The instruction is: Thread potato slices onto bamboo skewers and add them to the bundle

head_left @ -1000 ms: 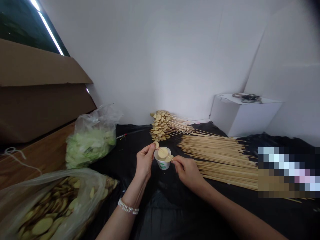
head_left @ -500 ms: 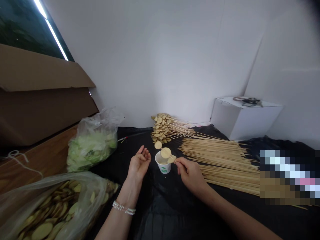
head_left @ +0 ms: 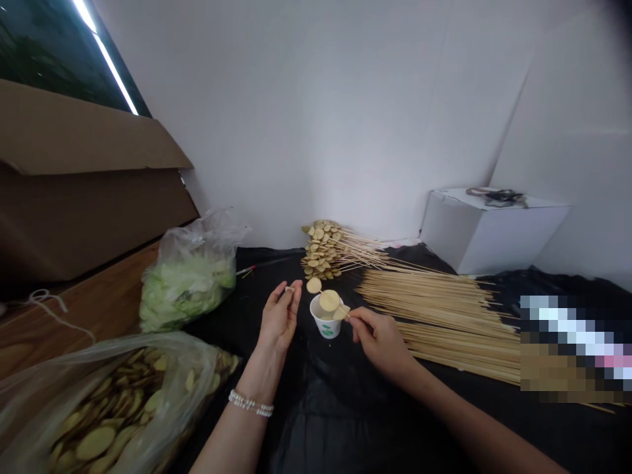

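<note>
Bamboo skewer (head_left: 321, 293); 3 pale round potato slices (head_left: 328, 301)

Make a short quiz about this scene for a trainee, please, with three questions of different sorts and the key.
1. Which hand holds the skewer above the cup?
2. True or false: the bracelet is on the left wrist.
3. How many slices are on the skewer?

Key: 1. The right hand. 2. True. 3. Three.
</note>
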The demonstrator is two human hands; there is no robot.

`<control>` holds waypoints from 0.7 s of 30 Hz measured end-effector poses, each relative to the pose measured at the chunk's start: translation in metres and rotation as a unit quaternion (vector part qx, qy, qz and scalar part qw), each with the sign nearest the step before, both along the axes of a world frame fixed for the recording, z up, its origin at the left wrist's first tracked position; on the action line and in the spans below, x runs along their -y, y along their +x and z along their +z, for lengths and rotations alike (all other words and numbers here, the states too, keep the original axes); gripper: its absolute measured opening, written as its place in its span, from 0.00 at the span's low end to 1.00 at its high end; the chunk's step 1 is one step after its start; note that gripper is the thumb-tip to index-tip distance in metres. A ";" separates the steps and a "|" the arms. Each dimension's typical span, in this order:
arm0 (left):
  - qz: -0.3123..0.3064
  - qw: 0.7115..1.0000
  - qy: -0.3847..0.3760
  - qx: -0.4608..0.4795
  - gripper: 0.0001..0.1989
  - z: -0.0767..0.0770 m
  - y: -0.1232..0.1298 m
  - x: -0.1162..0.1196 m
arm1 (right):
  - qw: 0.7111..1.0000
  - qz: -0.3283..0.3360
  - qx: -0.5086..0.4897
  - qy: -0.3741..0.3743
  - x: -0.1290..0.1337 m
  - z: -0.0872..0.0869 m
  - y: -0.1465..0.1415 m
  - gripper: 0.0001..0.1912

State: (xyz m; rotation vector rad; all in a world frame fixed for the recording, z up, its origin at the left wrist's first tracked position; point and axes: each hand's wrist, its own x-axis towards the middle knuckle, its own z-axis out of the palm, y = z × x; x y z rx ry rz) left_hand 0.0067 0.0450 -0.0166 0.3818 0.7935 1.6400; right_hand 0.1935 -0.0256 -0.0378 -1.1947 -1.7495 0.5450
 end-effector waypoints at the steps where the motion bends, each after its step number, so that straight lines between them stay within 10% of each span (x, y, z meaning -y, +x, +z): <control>1: -0.004 1.000 0.007 -0.007 0.12 0.000 0.001 0.001 | 1.000 0.001 -0.001 -0.007 0.000 0.000 0.000 0.12; 21: -0.080 0.952 0.127 -0.267 0.15 0.001 0.013 0.015 | 1.000 0.024 -0.009 -0.013 0.001 0.002 -0.001 0.11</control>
